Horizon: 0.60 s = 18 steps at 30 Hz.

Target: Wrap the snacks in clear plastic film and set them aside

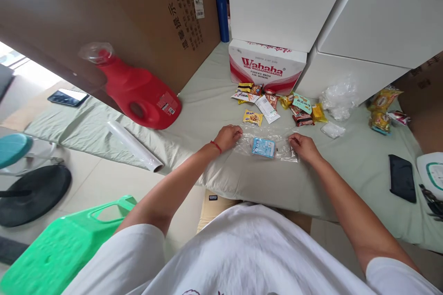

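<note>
A clear plastic bag [284,150] lies stretched sideways over the pale green cloth, with a blue snack packet [263,147] at its middle. My left hand [228,137] pinches the bag's left end, closed at the fingertips. At the opposite end, my right hand [304,146] is closed on the bag's edge. Just beyond the bag sits a yellow snack packet [252,118]. Behind it are a white packet [267,109] and several other wrapped snacks. Whether the blue packet is inside the bag or under it is hard to tell, though film seems to surround it.
A Wahaha carton [266,67] stands behind the snacks. Crumpled clear bags [341,99] and more snacks [380,110] are to the right, near a black pouch [402,178]. Leftward are a red jug [141,94], a plastic film roll [134,146] and a green stool [69,244].
</note>
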Tool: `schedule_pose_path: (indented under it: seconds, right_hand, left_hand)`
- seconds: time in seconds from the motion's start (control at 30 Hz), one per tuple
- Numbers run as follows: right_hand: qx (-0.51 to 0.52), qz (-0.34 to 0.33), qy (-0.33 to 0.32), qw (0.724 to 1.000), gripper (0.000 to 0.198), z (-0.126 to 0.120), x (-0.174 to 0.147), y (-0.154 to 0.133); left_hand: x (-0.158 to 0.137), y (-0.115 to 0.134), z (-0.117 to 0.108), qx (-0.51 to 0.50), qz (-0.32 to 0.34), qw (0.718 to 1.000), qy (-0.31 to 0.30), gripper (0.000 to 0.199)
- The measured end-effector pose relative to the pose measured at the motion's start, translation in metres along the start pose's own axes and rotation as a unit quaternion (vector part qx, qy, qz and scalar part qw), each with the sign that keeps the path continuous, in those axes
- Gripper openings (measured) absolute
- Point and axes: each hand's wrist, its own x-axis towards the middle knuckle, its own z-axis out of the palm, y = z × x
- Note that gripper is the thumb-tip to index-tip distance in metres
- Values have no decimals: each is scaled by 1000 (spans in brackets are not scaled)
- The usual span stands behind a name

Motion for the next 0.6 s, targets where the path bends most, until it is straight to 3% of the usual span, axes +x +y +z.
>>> schedule_pose_path:
  seconds: [0.13,0.2,0.27,0.37,0.43,0.5,0.6]
  right_hand:
    - [-54,2,58,997,24,0,-2,-8]
    - [-74,-14,107,991,28,-3,-8,-20]
    - [-70,-72,129,987,32,-2,-13,-36]
    - [-28,-194,66,978,36,10,-16,-61]
    - [-11,-228,5,974,37,24,-14,-72]
    - [-15,-223,-30,974,37,37,-11,-78]
    - [-28,-211,-44,976,36,45,-10,-78]
  left_hand:
    - [-1,-8,9,4,-14,1000,26,26]
    - [-4,-12,8,8,-30,995,98,30]
    - [-11,-13,3,15,-61,977,206,30]
    - [-27,-2,-5,31,-109,936,334,27]
    - [-43,16,-8,38,-99,917,384,27]
    - [-60,41,-4,45,-40,922,382,26]
    - [-75,77,14,60,96,968,225,30]
